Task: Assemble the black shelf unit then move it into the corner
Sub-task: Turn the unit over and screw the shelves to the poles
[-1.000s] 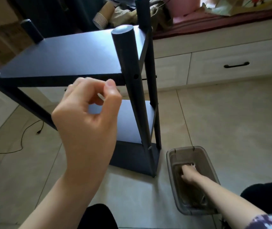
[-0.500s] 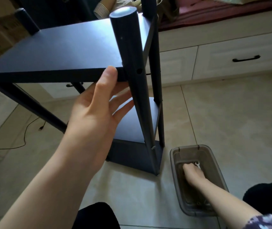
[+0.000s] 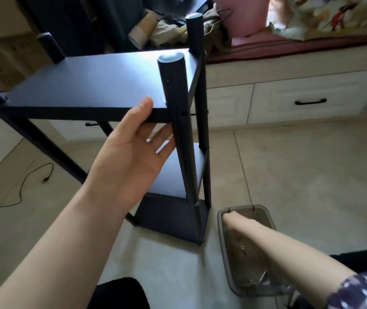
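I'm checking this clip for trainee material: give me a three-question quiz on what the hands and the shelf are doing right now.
1. True or false: the left hand holds the front edge of the top shelf board, thumb on top and fingers underneath.
2. Where is the right hand? A) on the white drawer's handle B) inside the clear plastic bin on the floor C) around the front post
3. Fill in: in the front post, beside the top shelf board's edge, there is an empty ____.

Key: 1 true; 2 B; 3 hole, with no screw visible in it.
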`<state>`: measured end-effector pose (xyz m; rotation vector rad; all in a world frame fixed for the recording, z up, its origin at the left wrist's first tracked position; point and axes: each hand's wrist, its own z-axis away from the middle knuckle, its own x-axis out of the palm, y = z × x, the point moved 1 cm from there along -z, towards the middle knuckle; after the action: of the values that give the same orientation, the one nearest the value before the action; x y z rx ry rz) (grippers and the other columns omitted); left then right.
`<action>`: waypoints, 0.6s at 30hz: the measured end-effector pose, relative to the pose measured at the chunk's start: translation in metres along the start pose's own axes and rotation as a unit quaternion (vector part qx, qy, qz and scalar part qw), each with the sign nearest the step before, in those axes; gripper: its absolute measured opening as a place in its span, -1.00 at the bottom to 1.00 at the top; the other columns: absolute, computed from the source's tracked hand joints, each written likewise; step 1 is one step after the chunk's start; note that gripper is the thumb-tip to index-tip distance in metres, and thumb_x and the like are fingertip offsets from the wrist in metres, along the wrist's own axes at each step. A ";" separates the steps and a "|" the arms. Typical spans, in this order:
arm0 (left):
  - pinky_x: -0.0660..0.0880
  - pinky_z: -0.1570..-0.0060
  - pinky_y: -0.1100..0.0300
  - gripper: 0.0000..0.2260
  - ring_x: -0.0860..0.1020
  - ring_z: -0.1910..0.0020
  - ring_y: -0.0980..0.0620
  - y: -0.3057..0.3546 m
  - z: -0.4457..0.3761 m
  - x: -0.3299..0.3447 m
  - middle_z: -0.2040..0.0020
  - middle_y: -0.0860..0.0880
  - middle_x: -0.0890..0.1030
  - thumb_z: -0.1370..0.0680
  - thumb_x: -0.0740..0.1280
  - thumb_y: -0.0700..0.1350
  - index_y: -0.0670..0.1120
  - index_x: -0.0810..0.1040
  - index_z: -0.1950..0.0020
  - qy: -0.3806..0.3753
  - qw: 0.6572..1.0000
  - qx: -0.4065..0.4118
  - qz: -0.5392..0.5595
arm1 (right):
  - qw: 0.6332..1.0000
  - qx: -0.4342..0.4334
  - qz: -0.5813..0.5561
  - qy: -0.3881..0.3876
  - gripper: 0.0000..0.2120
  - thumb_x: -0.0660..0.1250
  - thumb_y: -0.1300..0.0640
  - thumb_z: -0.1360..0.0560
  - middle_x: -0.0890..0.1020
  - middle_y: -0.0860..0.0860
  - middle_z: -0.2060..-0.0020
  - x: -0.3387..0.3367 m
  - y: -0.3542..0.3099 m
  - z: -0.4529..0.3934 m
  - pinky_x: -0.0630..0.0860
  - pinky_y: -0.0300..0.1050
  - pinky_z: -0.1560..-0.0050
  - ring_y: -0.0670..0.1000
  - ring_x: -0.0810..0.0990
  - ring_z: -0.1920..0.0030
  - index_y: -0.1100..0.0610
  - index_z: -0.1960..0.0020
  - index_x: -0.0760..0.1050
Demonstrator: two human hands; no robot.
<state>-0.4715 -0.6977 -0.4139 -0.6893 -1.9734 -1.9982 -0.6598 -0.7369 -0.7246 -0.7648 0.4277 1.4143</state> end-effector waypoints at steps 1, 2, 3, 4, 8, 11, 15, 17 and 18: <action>0.54 -0.28 0.00 -0.82 0.64 -0.20 -0.03 0.000 0.000 0.001 -0.04 -0.02 0.72 -0.54 0.35 -0.02 0.01 0.71 0.19 -0.003 1.000 0.002 -0.015 | 1.000 -0.017 0.011 -0.016 -0.88 0.34 0.23 -0.51 0.62 0.14 0.06 -0.016 -0.009 0.006 0.53 -0.09 0.07 0.13 0.64 -0.05 0.24 -0.03 0.54; 0.54 -0.28 0.02 -0.82 0.65 -0.17 -0.01 -0.001 0.001 0.002 -0.03 -0.01 0.72 -0.54 0.35 -0.03 0.02 0.72 0.18 -0.009 1.000 0.004 -0.027 | 0.998 -0.036 0.045 -0.030 -0.81 0.42 0.21 -0.46 0.66 0.15 0.09 -0.031 -0.017 0.013 0.57 -0.10 0.10 0.11 0.67 0.05 0.25 -0.04 0.56; 0.54 -0.27 0.04 -0.84 0.65 -0.16 0.00 -0.001 0.001 0.002 -0.04 -0.01 0.72 -0.53 0.36 -0.03 0.01 0.74 0.13 -0.015 0.999 0.005 -0.037 | 0.995 -0.054 0.082 -0.031 -0.80 0.46 0.23 -0.40 0.67 0.14 0.18 -0.047 -0.025 0.026 0.60 -0.09 0.16 0.09 0.67 0.20 0.26 0.00 0.57; 0.55 -0.26 0.06 -0.85 0.65 -0.17 0.00 -0.001 0.002 0.002 -0.06 -0.03 0.71 -0.51 0.38 -0.04 -0.02 0.74 0.06 -0.020 0.999 0.007 -0.042 | 0.991 -0.077 0.109 -0.027 -0.83 0.45 0.25 -0.38 0.65 0.12 0.28 -0.061 -0.032 0.038 0.63 -0.07 0.21 0.08 0.64 0.31 0.26 0.04 0.59; 0.53 -0.28 0.03 -0.82 0.65 -0.20 -0.08 0.001 0.002 0.001 -0.13 -0.12 0.70 -0.49 0.40 -0.10 -0.11 0.72 -0.02 -0.010 0.999 0.005 -0.047 | 0.972 -0.173 0.161 -0.004 -0.87 0.34 0.29 -0.39 0.64 0.12 0.35 -0.112 -0.049 0.100 0.55 -0.15 0.31 0.09 0.59 0.37 0.27 0.12 0.65; 0.54 -0.26 0.03 -0.83 0.66 -0.17 -0.08 0.002 0.003 0.004 -0.11 -0.13 0.71 -0.46 0.39 -0.10 -0.09 0.75 0.04 -0.001 0.998 0.014 -0.055 | 0.958 -0.243 0.143 0.043 -0.88 0.32 0.23 -0.48 0.69 0.04 0.22 -0.139 -0.050 0.156 0.49 -0.21 0.32 0.05 0.64 0.22 0.19 0.03 0.61; 0.59 -0.19 0.09 -0.83 0.69 -0.12 -0.05 0.002 0.004 0.008 -0.04 -0.07 0.73 -0.48 0.36 -0.11 -0.02 0.77 0.15 -0.005 0.998 0.026 -0.058 | 0.939 -0.325 -0.017 0.109 -0.89 0.37 0.22 -0.53 0.72 0.03 0.18 -0.164 -0.043 0.217 0.62 -0.12 0.04 -0.05 0.69 0.18 0.16 -0.05 0.60; 0.60 -0.13 0.13 -0.83 0.70 -0.09 -0.02 0.001 0.005 0.010 -0.02 -0.05 0.74 -0.48 0.36 -0.12 -0.01 0.77 0.17 -0.006 0.998 0.030 -0.048 | 0.897 -0.392 -0.134 0.157 -0.93 0.40 0.29 -0.52 0.71 0.08 0.21 -0.171 -0.041 0.240 0.63 -0.12 0.07 0.00 0.70 0.21 0.26 0.01 0.62; 0.61 -0.11 0.14 -0.83 0.70 -0.08 -0.01 0.001 0.005 0.011 -0.01 -0.04 0.74 -0.47 0.36 -0.11 -0.01 0.77 0.18 -0.006 0.998 0.031 -0.045 | 0.865 -0.425 -0.199 0.178 -0.95 0.41 0.32 -0.50 0.71 0.08 0.23 -0.174 -0.041 0.250 0.62 -0.14 0.09 0.01 0.70 0.22 0.28 0.04 0.62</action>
<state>-0.4796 -0.6916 -0.4081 -0.6093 -2.0983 -1.9779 -0.6863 -0.6868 -0.4224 -1.7432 -0.1195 1.0264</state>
